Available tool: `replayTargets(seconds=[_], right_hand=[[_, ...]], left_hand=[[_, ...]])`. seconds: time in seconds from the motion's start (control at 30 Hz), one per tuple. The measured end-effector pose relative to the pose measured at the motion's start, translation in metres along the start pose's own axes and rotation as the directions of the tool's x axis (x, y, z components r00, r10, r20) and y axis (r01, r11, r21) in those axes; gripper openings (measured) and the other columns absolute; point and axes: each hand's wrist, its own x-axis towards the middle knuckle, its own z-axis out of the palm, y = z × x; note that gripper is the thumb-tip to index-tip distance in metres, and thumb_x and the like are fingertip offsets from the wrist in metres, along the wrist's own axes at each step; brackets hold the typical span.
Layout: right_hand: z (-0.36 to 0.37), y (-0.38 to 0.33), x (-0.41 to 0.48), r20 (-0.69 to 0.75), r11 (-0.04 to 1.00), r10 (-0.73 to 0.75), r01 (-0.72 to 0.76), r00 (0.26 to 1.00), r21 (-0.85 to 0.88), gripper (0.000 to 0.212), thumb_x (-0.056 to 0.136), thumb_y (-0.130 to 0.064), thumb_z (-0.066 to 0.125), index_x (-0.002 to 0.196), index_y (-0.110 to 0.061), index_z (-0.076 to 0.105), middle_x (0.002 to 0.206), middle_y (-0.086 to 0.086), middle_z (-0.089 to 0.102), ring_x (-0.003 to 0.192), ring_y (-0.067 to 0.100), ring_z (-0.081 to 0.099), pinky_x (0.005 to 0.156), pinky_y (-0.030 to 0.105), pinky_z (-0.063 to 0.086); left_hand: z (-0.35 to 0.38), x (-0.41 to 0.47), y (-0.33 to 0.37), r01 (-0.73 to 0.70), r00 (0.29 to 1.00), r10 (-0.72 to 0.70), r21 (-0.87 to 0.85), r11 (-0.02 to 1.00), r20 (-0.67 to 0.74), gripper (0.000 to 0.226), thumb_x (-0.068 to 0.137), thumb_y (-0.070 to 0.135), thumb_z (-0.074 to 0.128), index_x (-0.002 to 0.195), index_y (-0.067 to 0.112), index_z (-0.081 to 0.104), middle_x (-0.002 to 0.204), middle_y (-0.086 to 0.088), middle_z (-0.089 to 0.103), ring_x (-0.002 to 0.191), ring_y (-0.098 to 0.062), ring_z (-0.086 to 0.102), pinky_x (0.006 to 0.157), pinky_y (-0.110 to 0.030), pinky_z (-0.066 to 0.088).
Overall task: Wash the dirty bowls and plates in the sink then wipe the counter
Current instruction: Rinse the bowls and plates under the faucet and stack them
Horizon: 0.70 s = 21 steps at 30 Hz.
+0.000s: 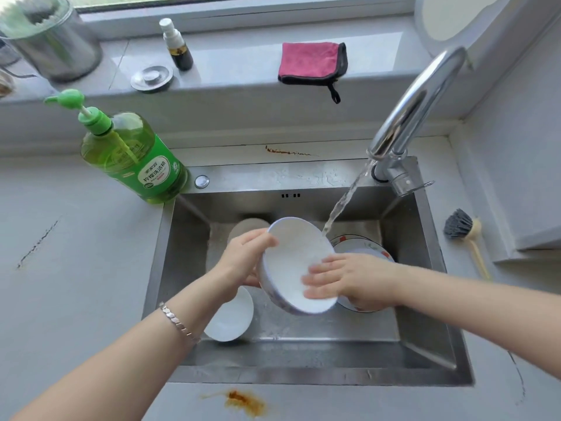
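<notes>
White round bowl (288, 262), left hand (246, 259) gripping rim, right hand (349, 279) flat inside

white bowl (288, 262) tilted above sink (303, 375); small bowl (233, 317), patterned plate (361, 247) lie inside.

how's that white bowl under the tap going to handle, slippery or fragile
Probably slippery: the white bowl looks wet, with faucet water falling at its rim. Likely stiff and breakable, as it looks like glazed ceramic above a steel sink holding other dishes. Only the left hand grips it; the right hand lies flat inside, so a slip seems possible.
</notes>
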Motion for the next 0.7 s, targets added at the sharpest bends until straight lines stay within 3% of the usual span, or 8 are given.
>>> replayTargets(seconds=[0.1, 0.2, 0.33, 0.43, 0.5, 0.57, 0.63, 0.7], right_hand=[[-0.022, 0.032, 0.005, 0.097, 0.932, -0.173, 0.195, 0.980, -0.305, 0.072, 0.055, -0.006, 0.077, 0.122, -0.027, 0.061, 0.130, -0.004, 0.059, 0.118, 0.016, 0.057, 0.102, 0.034, 0.040], [-0.047, 0.042, 0.029, 0.105, 0.849, -0.225, 0.248, 0.969, -0.467, 0.063, 0.064, -0.014, 0.073, 0.124, -0.026, 0.060, 0.134, -0.009, 0.054, 0.126, 0.011, 0.050, 0.110, 0.027, 0.028], [-0.037, 0.038, 0.020, -0.105, 0.891, -0.138, 0.077, 0.985, -0.448, 0.055, 0.057, -0.011, 0.066, 0.111, -0.023, 0.068, 0.127, -0.003, 0.061, 0.123, 0.016, 0.053, 0.106, 0.040, 0.029], [-0.009, 0.019, -0.001, -0.227, 0.982, -0.012, -0.031, 0.974, -0.184, 0.054, 0.051, -0.035, 0.083, 0.101, -0.020, 0.069, 0.109, -0.004, 0.069, 0.110, 0.017, 0.062, 0.104, 0.043, 0.034], [0.000, 0.000, -0.005, -0.289, 0.976, 0.152, -0.097, 0.945, 0.195, 0.046, 0.063, -0.050, 0.073, 0.096, -0.018, 0.067, 0.096, -0.004, 0.068, 0.100, 0.012, 0.059, 0.111, 0.039, 0.032], [-0.001, -0.017, -0.003, -0.346, 0.861, 0.352, -0.156, 0.870, 0.484, 0.042, 0.067, -0.056, 0.066, 0.087, -0.019, 0.062, 0.083, -0.005, 0.060, 0.087, 0.008, 0.050, 0.101, 0.029, 0.035], [-0.006, -0.027, 0.000, -0.428, 0.755, 0.516, -0.158, 0.742, 0.636, 0.037, 0.061, -0.054, 0.071, 0.077, -0.029, 0.050, 0.074, -0.017, 0.051, 0.076, -0.001, 0.044, 0.079, 0.013, 0.037], [-0.016, -0.032, 0.002, -0.408, 0.620, 0.662, -0.153, 0.628, 0.770, 0.044, 0.052, -0.044, 0.081, 0.067, -0.031, 0.042, 0.065, -0.021, 0.049, 0.068, -0.004, 0.043, 0.064, 0.009, 0.033]], left_hand=[[0.005, -0.001, 0.005, 0.077, 0.993, -0.083, 0.073, 0.994, 0.084, 0.007, 0.074, 0.023, 0.060, 0.079, 0.024, 0.064, 0.070, -0.001, 0.050, 0.051, -0.014, 0.049, 0.043, -0.020, 0.047], [0.006, 0.003, 0.015, 0.175, 0.968, -0.194, 0.125, 0.977, 0.158, 0.037, 0.060, 0.033, 0.056, 0.093, 0.016, 0.065, 0.079, -0.005, 0.059, 0.059, -0.020, 0.056, 0.045, -0.023, 0.048], [-0.008, 0.011, 0.019, 0.183, 0.974, -0.193, 0.084, 0.979, 0.121, 0.033, 0.072, 0.031, 0.056, 0.101, 0.015, 0.061, 0.085, -0.006, 0.058, 0.063, -0.021, 0.057, 0.046, -0.023, 0.049], [-0.017, 0.018, 0.008, 0.250, 0.965, -0.247, -0.020, 0.968, 0.085, 0.062, 0.060, 0.038, 0.054, 0.117, 0.013, 0.056, 0.097, -0.012, 0.062, 0.072, -0.029, 0.062, 0.053, -0.030, 0.054], [-0.014, 0.015, 0.001, 0.300, 0.953, -0.296, -0.072, 0.951, 0.057, 0.053, 0.073, 0.037, 0.051, 0.119, 0.011, 0.052, 0.095, -0.017, 0.062, 0.063, -0.028, 0.064, 0.050, -0.030, 0.053], [-0.010, 0.011, -0.004, 0.380, 0.924, -0.368, -0.149, 0.913, 0.101, 0.044, 0.081, 0.033, 0.044, 0.117, 0.009, 0.051, 0.092, -0.020, 0.062, 0.060, -0.029, 0.065, 0.049, -0.031, 0.052], [-0.008, 0.009, -0.003, 0.469, 0.872, -0.414, -0.204, 0.859, 0.263, 0.045, 0.082, 0.033, 0.038, 0.115, 0.007, 0.056, 0.099, -0.021, 0.064, 0.075, -0.032, 0.064, 0.059, -0.036, 0.054], [-0.009, 0.009, 0.001, 0.501, 0.832, -0.428, -0.149, 0.852, 0.353, 0.045, 0.084, 0.040, 0.035, 0.105, 0.010, 0.060, 0.090, -0.015, 0.063, 0.072, -0.027, 0.064, 0.058, -0.035, 0.056]])
